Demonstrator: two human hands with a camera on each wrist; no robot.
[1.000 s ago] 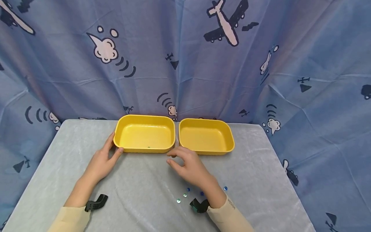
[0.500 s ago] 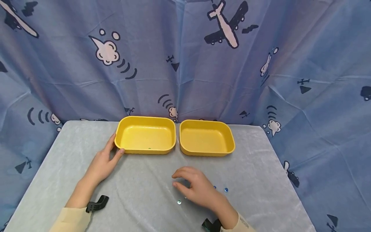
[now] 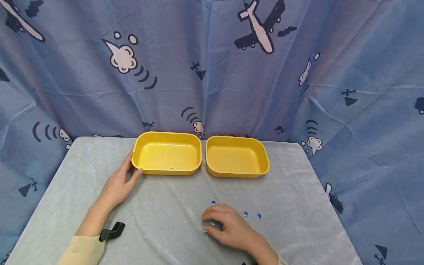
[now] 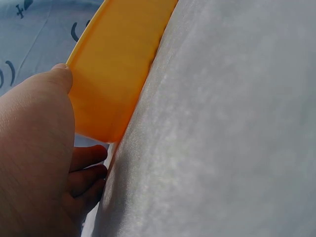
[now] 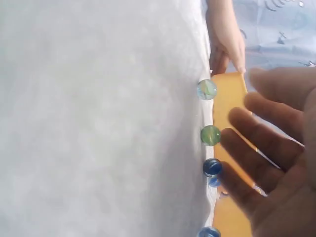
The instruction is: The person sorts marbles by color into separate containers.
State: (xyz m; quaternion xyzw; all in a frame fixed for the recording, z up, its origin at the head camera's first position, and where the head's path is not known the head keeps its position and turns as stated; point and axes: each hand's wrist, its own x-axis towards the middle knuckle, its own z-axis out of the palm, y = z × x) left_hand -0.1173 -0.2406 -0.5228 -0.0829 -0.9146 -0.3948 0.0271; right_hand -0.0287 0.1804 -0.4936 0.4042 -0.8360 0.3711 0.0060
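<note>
My left hand (image 3: 116, 187) holds the near left corner of the left yellow tub (image 3: 167, 172), its thumb on the front rim and its fingers along the side. In the left wrist view the thumb (image 4: 61, 74) lies at the tub's rim. Low over several glass marbles hovers my right hand (image 3: 228, 226), fingers loosely bent. A green marble (image 3: 212, 223) shows between its thumb and fingers, with a pale clear marble (image 3: 205, 231) by the thumb tip. Just beyond the fingers lies a blue marble (image 3: 213, 202). In the right wrist view the fingers are spread around nothing gripped.
A second yellow tub (image 3: 237, 175) stands right of the first, a narrow gap between them. Two more blue marbles, one nearer (image 3: 245, 214) and one farther right (image 3: 259, 216), lie on the grey cloth (image 3: 298, 228). A patterned blue curtain (image 3: 225, 103) hangs behind.
My right hand has come back from between the tubs to the marbles. Two blue marbles have shifted, one farther back and one to the right. The left hand keeps its place on the tub.
</note>
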